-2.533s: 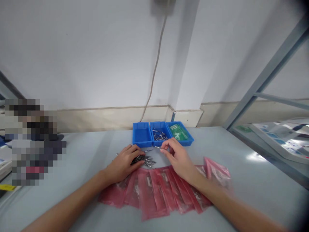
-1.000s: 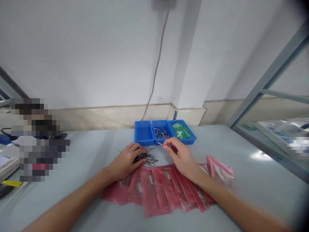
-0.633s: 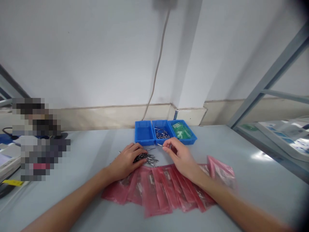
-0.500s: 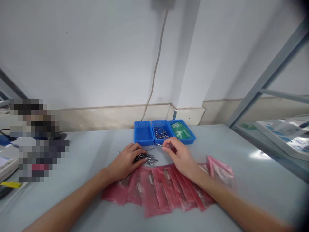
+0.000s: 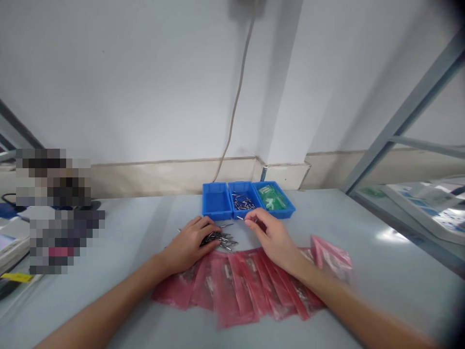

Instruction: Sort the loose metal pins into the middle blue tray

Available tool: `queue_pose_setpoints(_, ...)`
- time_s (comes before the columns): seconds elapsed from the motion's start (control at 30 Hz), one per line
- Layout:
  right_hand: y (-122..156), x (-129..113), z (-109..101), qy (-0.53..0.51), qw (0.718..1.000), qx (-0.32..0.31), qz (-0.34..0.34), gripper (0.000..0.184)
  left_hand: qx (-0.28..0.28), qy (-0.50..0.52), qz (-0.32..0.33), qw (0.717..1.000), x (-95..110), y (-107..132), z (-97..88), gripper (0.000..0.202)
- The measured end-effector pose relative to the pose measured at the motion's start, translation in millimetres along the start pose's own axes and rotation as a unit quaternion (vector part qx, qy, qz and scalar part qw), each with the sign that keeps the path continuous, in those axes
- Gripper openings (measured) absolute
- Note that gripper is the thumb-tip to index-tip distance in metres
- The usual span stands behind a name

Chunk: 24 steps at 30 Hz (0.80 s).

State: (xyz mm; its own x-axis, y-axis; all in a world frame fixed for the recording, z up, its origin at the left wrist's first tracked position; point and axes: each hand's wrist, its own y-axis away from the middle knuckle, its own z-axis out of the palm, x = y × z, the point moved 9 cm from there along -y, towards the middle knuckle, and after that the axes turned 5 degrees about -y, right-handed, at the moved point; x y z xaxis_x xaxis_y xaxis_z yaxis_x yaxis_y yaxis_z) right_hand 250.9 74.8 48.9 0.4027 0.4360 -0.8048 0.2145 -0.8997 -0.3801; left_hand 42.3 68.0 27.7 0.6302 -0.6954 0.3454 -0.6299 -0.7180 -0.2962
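Observation:
My left hand point(image 5: 192, 245) rests with fingers spread over a heap of thin metal pins point(image 5: 221, 238) on the table, its fingertips touching them. Between the thumb and fingers of my right hand point(image 5: 273, 237) is a single slim metal pin point(image 5: 240, 217), its tip pointing left. That hand is just in front of the middle blue bin point(image 5: 233, 213), which contains loose metal pins. Below both hands, pink plastic bags point(image 5: 236, 310) lie fanned and overlapping, with small parts inside; my right wrist passes over some of them.
Left of the middle bin stands an empty blue bin point(image 5: 217, 214); the right blue bin point(image 5: 291, 212) holds a green bag with pale pieces. A cable point(image 5: 238, 92) hangs down the wall. Grey metal framing point(image 5: 394, 131) rises at right. Blurred-out items lie at left.

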Motion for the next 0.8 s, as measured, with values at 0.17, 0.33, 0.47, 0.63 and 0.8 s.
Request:
queue_pose_setpoints(0.17, 0.6, 0.5, 0.6, 0.006, 1.0, -0.002, 0.007, 0.021, -0.001, 0.0, 0.0, 1.0, -0.2, 0.4, 0.1, 0.025)
queue_pose_setpoints(0.33, 1.3, 4.2, -0.7, 0.004, 1.0, 0.012, 0.024, 0.018, -0.012, -0.002, -0.003, 1.0, 0.3, 0.4, 1.0, 0.025)
queue_pose_setpoints(0.47, 1.7, 3.5, -1.5, -0.003, 0.999, 0.013, 0.033, 0.018, -0.011, 0.003, -0.007, 1.0, -0.1, 0.5, 0.3, 0.025)
queue_pose_setpoints(0.63, 1.5, 0.6, -2.8, 0.0, 0.999, 0.02, 0.032, 0.018, -0.009, 0.0, -0.005, 1.0, -0.7, 0.3, 0.7, 0.026)
queue_pose_setpoints(0.8, 1.7, -0.6, -3.0, -0.003, 0.999, 0.021, 0.03, 0.019, -0.009, 0.0, -0.002, 1.0, 0.3, -1.3, 0.7, 0.024)
